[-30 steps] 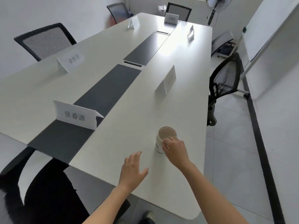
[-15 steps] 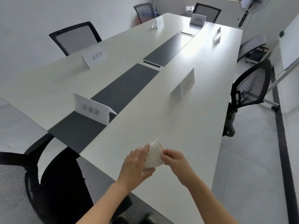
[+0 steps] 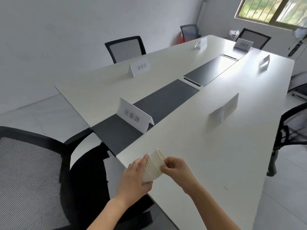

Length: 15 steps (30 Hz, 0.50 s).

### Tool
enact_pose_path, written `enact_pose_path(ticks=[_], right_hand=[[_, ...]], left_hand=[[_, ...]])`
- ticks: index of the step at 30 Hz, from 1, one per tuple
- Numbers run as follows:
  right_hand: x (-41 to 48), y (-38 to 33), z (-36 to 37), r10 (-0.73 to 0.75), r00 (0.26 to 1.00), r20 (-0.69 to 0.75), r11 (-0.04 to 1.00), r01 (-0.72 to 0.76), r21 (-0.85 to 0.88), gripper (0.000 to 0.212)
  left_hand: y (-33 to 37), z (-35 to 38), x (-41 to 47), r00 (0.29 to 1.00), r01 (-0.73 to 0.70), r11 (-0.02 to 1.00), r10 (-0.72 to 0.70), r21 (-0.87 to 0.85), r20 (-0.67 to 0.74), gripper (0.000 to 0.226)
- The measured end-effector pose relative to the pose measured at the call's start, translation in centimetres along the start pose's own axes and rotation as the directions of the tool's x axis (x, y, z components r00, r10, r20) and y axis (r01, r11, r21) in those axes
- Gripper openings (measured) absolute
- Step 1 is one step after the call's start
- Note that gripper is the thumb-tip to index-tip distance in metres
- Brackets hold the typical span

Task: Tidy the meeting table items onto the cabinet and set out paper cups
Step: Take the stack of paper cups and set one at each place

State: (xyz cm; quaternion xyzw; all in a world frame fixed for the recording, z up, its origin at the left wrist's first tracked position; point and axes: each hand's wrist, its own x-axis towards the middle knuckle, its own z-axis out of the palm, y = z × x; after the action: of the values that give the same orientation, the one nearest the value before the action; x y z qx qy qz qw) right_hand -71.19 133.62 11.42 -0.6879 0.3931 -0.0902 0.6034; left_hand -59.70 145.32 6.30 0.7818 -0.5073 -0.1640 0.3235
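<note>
Clearly light, crushable: the left hand (image 3: 132,177) cradles the paper cup stack (image 3: 153,165) while the right hand (image 3: 177,170) pinches its top rim, best held lightly.

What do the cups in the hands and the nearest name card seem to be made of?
The cups: apparently thin paper, matte off-white; their rolled rims nest tightly in a stack. The nearest name card: probably folded white card, matte; it stands as a tent with a sharp crease.

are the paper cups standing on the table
No, the left hand and right hand hold the stack of paper cups tilted above the table.
</note>
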Motion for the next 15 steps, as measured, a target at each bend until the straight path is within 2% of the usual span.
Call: enact_pose_path(ticks=[4,7,10,12,15], right_hand=[[2.2,-1.4,0.3,-0.054,0.992,-0.112,0.999,0.054,-0.002,0.01],[4.4,-1.8,0.2,-0.149,0.959,-0.243,0.973,0.098,-0.21,0.011],[6.6,-1.1,0.5,-0.247,0.924,-0.291,0.872,0.081,-0.483,0.016],[8.0,-0.3,0.9,-0.307,0.909,-0.283,0.762,0.056,-0.645,0.012],[9.2,1.0,1.6,-0.369,0.895,-0.25,0.628,0.041,-0.777,0.017]], left_hand=[[-2.1,-1.8,0.1,0.993,0.086,0.996,-0.086,0.002,-0.08,0.082],[-3.6,-3.4,-0.1,0.977,0.159,0.987,-0.16,-0.018,-0.14,0.083],[-5.0,-5.0,-0.3,0.953,0.217,0.976,-0.217,-0.027,-0.213,0.086],[-5.9,-5.8,-0.4,0.931,0.247,0.968,-0.251,-0.051,-0.265,0.086],[-6.7,-6.7,-0.6,0.908,0.276,0.958,-0.288,-0.082,-0.303,0.086]])
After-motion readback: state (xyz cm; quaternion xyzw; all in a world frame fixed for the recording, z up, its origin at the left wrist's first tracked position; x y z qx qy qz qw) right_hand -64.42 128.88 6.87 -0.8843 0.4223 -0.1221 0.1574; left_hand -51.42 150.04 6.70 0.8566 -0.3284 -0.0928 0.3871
